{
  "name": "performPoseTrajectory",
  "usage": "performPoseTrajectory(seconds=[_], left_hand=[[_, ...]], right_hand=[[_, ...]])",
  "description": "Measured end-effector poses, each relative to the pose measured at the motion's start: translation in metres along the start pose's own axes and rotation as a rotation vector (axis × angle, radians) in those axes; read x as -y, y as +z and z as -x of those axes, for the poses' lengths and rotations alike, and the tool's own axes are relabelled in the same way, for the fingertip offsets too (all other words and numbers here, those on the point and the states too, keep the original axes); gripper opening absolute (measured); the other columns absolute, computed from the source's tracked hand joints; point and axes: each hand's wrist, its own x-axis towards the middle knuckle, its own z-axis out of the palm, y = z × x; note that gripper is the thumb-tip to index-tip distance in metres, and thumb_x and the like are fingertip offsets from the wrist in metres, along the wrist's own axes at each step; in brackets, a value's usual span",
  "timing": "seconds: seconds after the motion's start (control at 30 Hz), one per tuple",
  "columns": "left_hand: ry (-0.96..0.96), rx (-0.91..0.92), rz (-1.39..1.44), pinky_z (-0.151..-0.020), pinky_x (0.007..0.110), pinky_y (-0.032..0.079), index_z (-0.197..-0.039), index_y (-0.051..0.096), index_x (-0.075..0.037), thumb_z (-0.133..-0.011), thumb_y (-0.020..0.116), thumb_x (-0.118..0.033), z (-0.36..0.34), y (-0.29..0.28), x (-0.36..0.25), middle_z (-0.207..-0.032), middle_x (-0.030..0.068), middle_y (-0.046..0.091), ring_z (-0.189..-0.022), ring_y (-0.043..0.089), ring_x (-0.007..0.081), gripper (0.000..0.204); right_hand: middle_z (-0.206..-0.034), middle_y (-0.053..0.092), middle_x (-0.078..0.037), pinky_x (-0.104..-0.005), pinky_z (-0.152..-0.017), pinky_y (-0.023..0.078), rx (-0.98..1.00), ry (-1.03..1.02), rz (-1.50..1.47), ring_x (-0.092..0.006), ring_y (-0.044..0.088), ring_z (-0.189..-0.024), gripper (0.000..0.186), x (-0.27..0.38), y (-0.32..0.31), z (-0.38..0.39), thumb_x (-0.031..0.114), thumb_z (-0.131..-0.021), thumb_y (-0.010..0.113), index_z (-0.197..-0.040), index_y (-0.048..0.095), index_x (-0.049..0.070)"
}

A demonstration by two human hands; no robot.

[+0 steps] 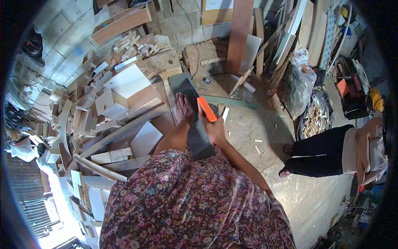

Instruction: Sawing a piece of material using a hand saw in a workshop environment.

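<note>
A long dark grey board point(181, 84) runs from the wood pile toward my body. My left hand point(184, 108) lies flat on it with the fingers stretched out. Along the board's right side, my right hand point(215, 129) is closed on an orange hand tool point(206, 108) with a black inset in its grip, which looks like a handsaw; its blade is mostly hidden. A greenish strip of board point(242, 101) lies beyond the tool, crossing toward the right.
A pile of wood offcuts and white panels point(124, 79) fills the left. Planks point(235, 35) lean on the back wall beside a plastic bag point(297, 87). Another person point(323, 149) stands at the right. Small scraps lie on the concrete floor point(265, 174).
</note>
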Motion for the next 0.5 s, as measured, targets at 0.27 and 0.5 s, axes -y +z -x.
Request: performPoseTrajectory(seconds=[0.27, 0.5], left_hand=[[-0.076, 0.044, 0.137, -0.104, 0.039, 0.017, -0.115, 0.042, 0.005, -0.078, 0.036, -0.012, -0.002, -0.007, -0.003, -0.131, 0.021, 0.029, -0.125, 0.023, 0.033, 0.041], [0.005, 0.03, 0.005, -0.103, 0.039, 0.02, -0.112, 0.043, 0.004, -0.077, 0.039, -0.013, -0.008, -0.008, -0.011, -0.13, 0.0198, 0.032, -0.124, 0.024, 0.0327, 0.039]], right_hand=[[-0.05, 0.045, 0.0, -0.0288, -0.043, 0.035, -0.098, -0.216, -0.023, -0.0077, 0.041, -0.048, 0.02, -0.024, 0.015, -0.014, 0.016, -0.074, 0.057, -0.069, 0.052, -0.002], [-0.053, 0.046, 0.0, -0.0287, -0.045, 0.035, -0.063, -0.06, 0.015, -0.0078, 0.041, -0.049, 0.021, -0.013, 0.004, -0.008, 0.018, -0.074, 0.058, -0.071, 0.053, -0.002]])
